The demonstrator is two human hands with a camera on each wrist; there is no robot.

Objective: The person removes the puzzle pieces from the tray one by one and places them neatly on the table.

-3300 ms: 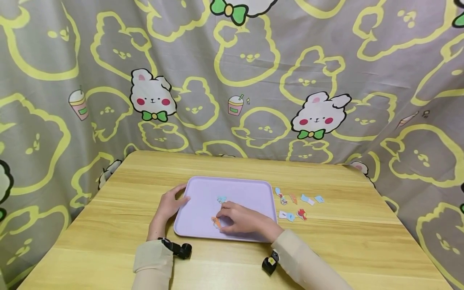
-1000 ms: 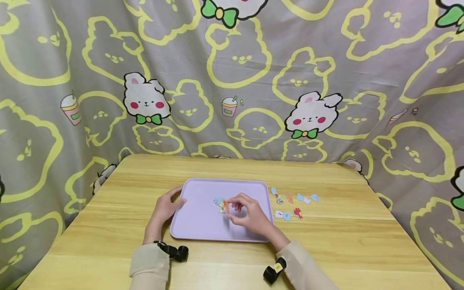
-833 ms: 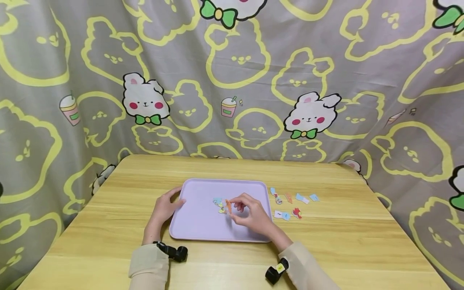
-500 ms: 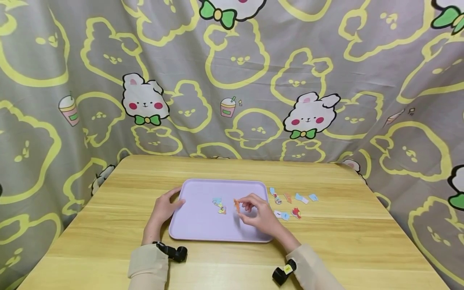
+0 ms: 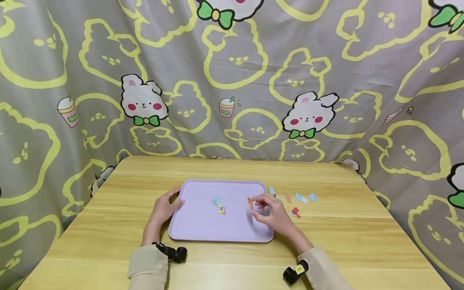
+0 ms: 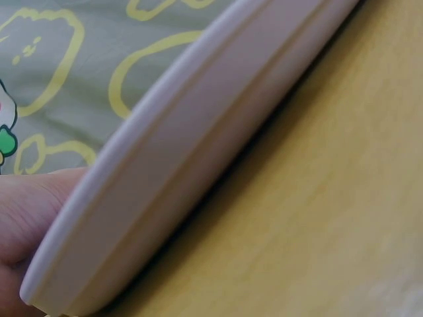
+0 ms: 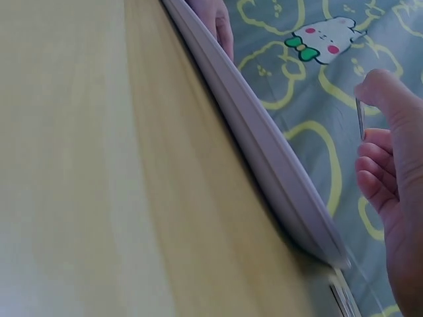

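In the head view my left hand point(image 5: 163, 209) grips the left side of the lilac tray point(image 5: 203, 230), its thumb over the rim. On the tray lie a light-blue puzzle piece point(image 5: 216, 200) and a yellow-and-orange puzzle piece point(image 5: 221, 210) close together; whether they interlock I cannot tell. Over the tray's right part, my right hand point(image 5: 274, 214) pinches an orange puzzle piece point(image 5: 250, 203) between thumb and forefinger, raised off the tray. The right wrist view shows this orange piece point(image 7: 361, 119) edge-on as a thin sliver.
Right of the tray, several loose pieces lie on the wooden table point(image 5: 224, 266): a red one point(image 5: 296, 212), a blue-and-white one point(image 5: 301, 197), a blue one point(image 5: 313, 197) and an orange one point(image 5: 287, 197). My right hand partly covers others. A patterned curtain point(image 5: 253, 96) hangs behind.
The yellow-and-orange piece now shows beside the light-blue one. My right hand has lifted the orange piece away from them and moved right. The left hand keeps its place on the tray.
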